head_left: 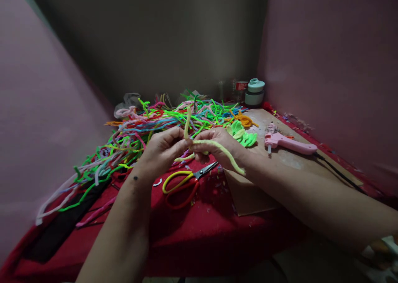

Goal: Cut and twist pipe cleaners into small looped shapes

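Both my hands meet above a table covered with a red cloth (205,229). My left hand (163,150) and my right hand (217,144) each pinch a pale yellow pipe cleaner (217,148) where it bends. One end sticks up between the hands; the other trails down to the right over my right wrist. Both hands are closed on it.
A big tangle of coloured pipe cleaners (149,129) covers the back left. Scissors with yellow and red handles (183,182) lie under my hands. A cardboard sheet (280,167) at right carries a pink glue gun (287,142) with its cord and green folded shapes (244,135). Jars (255,91) stand in the corner.
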A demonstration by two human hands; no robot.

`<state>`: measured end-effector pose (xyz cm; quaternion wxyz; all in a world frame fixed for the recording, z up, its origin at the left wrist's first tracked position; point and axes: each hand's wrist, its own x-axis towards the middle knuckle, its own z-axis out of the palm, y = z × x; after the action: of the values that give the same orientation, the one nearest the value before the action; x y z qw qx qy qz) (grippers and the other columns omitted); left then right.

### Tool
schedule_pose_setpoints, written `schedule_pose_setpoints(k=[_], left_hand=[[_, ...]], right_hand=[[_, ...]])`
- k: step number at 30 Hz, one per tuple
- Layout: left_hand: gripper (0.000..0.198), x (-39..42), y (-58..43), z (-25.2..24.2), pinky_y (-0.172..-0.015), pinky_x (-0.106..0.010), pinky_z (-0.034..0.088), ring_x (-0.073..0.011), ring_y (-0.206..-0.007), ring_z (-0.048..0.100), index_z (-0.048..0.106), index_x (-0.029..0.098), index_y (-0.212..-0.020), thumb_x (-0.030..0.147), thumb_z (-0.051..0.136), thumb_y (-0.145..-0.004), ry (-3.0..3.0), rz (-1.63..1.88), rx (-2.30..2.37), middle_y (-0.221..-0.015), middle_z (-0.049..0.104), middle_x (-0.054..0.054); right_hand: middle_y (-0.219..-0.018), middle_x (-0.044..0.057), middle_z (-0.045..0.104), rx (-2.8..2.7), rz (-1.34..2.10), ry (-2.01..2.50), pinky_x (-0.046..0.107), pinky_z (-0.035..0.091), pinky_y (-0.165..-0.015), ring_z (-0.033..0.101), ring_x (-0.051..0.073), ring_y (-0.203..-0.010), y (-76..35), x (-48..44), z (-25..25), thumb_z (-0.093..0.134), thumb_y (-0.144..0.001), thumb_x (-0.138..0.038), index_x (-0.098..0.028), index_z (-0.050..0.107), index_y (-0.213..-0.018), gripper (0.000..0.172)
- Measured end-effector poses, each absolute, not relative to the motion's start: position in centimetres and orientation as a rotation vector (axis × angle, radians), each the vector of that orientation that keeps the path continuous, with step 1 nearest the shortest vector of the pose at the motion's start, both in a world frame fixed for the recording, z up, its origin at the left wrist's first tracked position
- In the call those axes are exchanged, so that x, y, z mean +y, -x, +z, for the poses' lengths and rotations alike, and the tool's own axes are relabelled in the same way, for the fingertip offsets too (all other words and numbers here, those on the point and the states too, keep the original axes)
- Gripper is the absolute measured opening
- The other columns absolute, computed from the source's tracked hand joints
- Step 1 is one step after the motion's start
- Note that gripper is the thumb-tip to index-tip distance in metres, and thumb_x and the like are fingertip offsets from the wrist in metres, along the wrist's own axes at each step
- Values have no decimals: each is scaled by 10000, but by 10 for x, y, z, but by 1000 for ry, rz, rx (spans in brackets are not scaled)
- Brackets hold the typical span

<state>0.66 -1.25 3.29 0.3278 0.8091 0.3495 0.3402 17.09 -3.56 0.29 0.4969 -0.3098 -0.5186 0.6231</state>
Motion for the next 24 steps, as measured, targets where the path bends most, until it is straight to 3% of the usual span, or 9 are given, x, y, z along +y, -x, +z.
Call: schedule_pose_setpoints(k=[4,8,14,17,24], left_hand=[[134,-14,-5,36,-518,-207,367,-92,-565,448,616,152,-791,280,589,-766,-2149,824,866,-651,522,10],[138,-13,-4,35,-651,-238,443,-139,-708,542,639,155,-781,245,680,-685,-2082,825,754,-759,585,-21],[149,-14,-11,29,-554,-192,413,-92,-598,512,636,143,-706,240,723,-633,-1836,983,774,-687,571,1],[153,-14,-19,23,-477,-168,366,-62,-497,473,608,142,-704,236,714,-644,-1559,995,804,-587,542,23],[257,-13,-35,8,-367,-163,264,-23,-356,302,510,120,-560,234,737,-601,-1072,927,843,-420,375,67]], right_hand=[[-451,-9,568,-1198,1607,718,196,361,-419,485,77,-402,-172,-31,-2,667,-641,-194,-127,593,-590,112],[-447,-9,565,-1226,1707,708,196,364,-392,468,75,-371,-175,-25,-8,641,-633,-168,-123,602,-598,70],[-458,-11,560,-1248,1643,760,193,353,-402,460,69,-380,-175,-31,2,620,-619,-174,-123,580,-576,78],[-472,-11,545,-1361,1349,839,216,375,-464,474,82,-427,-173,-35,6,595,-675,-197,-132,568,-580,118],[-534,9,507,-1799,14,1042,251,332,-559,444,104,-542,-168,-35,-14,474,-768,-157,-150,515,-546,226]])
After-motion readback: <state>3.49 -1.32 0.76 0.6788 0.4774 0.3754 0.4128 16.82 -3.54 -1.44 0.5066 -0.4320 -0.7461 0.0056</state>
